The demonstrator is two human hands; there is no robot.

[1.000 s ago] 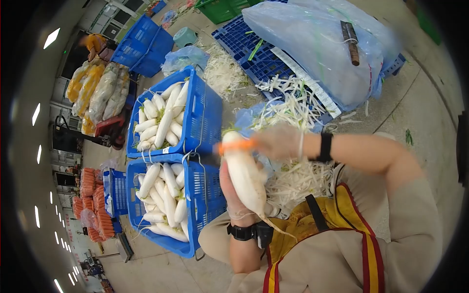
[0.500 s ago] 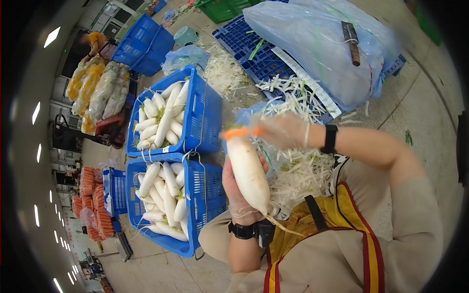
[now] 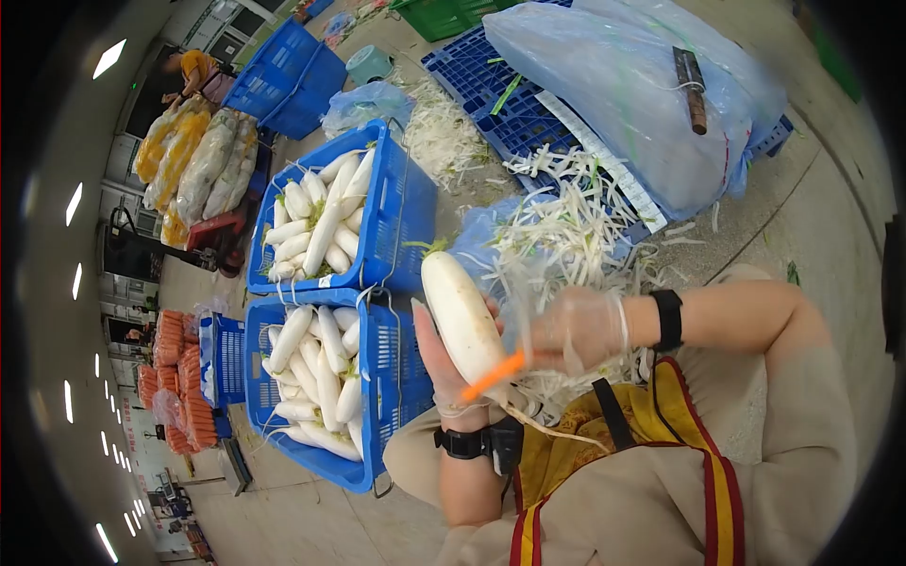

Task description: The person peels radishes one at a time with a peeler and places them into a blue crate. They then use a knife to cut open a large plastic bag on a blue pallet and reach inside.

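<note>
A large white daikon radish (image 3: 458, 307) lies along my left hand (image 3: 439, 363), whose gloved fingers wrap it from beneath. Its leafy stub points away from me and the long thin root trails toward my apron. My right hand (image 3: 576, 330), in a clear glove and smeared by motion, grips an orange peeler (image 3: 493, 375). The peeler crosses the radish near its root end. White peel strips (image 3: 566, 226) are heaped beyond and under my right hand.
Two blue crates (image 3: 392, 217) of daikons stand on my left. A cleaver (image 3: 692, 90) rests on a big plastic bag (image 3: 623, 94) over a blue pallet (image 3: 472, 75). Farther back, a person (image 3: 198, 71) bends by filled sacks (image 3: 203, 160); bagged carrots (image 3: 184, 377) are stacked.
My right hand has drawn the peeler from the leafy end down to the root end of the daikon. My left hand still holds the radish, now shifted slightly up and left.
</note>
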